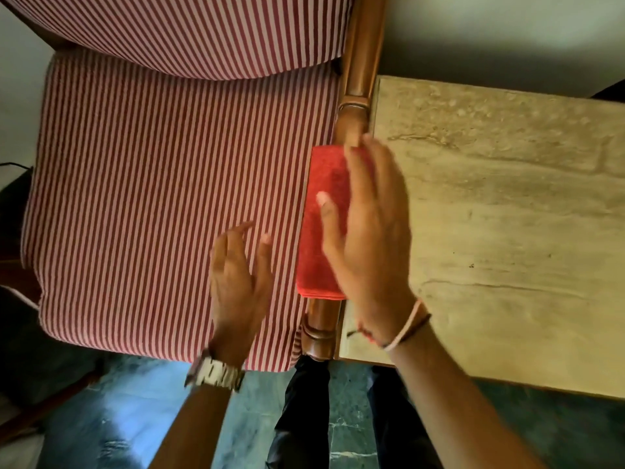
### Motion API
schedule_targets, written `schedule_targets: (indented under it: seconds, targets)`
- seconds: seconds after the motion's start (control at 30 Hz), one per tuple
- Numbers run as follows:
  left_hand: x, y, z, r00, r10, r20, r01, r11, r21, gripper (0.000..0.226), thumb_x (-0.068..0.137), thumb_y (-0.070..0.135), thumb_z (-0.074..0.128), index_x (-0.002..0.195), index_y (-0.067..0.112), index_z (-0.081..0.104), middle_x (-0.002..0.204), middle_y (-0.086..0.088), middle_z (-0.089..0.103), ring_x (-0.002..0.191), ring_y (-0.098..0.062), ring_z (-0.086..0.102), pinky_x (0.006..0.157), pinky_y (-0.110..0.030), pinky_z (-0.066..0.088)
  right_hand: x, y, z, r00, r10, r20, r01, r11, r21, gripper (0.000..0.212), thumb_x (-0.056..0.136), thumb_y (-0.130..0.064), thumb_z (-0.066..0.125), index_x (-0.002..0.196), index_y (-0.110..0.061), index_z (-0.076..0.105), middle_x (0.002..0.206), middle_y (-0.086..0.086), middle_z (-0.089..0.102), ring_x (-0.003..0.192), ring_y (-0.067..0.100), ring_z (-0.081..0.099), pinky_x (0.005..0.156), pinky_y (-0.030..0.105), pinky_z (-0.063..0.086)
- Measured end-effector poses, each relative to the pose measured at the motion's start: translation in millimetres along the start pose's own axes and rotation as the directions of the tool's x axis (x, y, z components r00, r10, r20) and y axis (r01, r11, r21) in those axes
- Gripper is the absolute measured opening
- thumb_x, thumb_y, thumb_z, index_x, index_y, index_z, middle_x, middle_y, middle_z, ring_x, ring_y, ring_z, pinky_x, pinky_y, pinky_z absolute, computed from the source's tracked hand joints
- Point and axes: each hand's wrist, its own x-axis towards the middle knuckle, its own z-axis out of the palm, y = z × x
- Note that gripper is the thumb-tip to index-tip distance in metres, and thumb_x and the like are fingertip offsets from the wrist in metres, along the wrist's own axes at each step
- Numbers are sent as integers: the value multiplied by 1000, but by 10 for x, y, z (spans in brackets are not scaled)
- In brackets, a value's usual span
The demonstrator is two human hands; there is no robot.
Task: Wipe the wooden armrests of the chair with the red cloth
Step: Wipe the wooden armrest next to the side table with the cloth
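Note:
A folded red cloth [321,231] lies along the chair's right wooden armrest [355,96], covering its middle part. My right hand [368,225] rests flat on top of the cloth, thumb on its left side and fingertips reaching past its far end onto the bare wood. My left hand [236,279], wearing a metal watch, hovers over the striped seat cushion just left of the cloth, fingers apart and holding nothing. The front end of the armrest [321,330] shows below the cloth.
The chair has a red-and-white striped seat cushion [152,198] and back cushion [186,32]. A beige stone-topped table [507,231] stands right against the armrest. My dark trouser legs stand on the green marble floor [135,401] below.

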Motion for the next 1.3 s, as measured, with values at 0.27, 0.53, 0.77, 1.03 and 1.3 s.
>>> schedule_targets:
  seconds: [0.27,0.53,0.77,1.03,1.3]
  targets:
    - [893,-1113,464,859,351,373,-509,663,549,69,105,47,25,160,6,16,168,-26,9,157,-37,10,127,-56,20,-282,-46,668,993,89,83,-64,961,-271,69,107,-38,32,162,-2,10,172,18,7,161,31,5,132,49,13]
    - [927,-1426,702,834,519,185,-524,644,557,65,106,47,27,161,13,20,169,-19,17,158,-30,13,130,-41,7,462,76,713,999,29,17,-22,940,-341,64,109,-34,25,162,-3,10,172,18,7,161,32,5,132,48,12]
    - [941,-1423,721,839,519,163,-509,644,571,65,105,46,28,161,14,18,169,-18,17,159,-29,13,130,-41,9,-648,-39,673,991,96,90,-68,959,-274,62,110,-31,26,162,-3,5,173,16,1,162,29,-2,132,47,15]
    - [931,-1437,740,829,542,139,-508,626,592,65,106,46,27,162,15,16,169,-18,16,159,-28,12,130,-39,7,276,63,714,997,81,7,-76,956,-282,63,108,-31,25,161,0,9,172,19,6,161,32,3,131,45,15]
    - [915,-1386,717,836,526,154,-507,634,585,65,106,46,24,162,13,16,169,-19,15,158,-30,14,130,-43,11,-315,-6,701,992,110,56,-89,952,-293,65,108,-26,32,161,0,7,172,20,4,161,34,1,132,47,14]
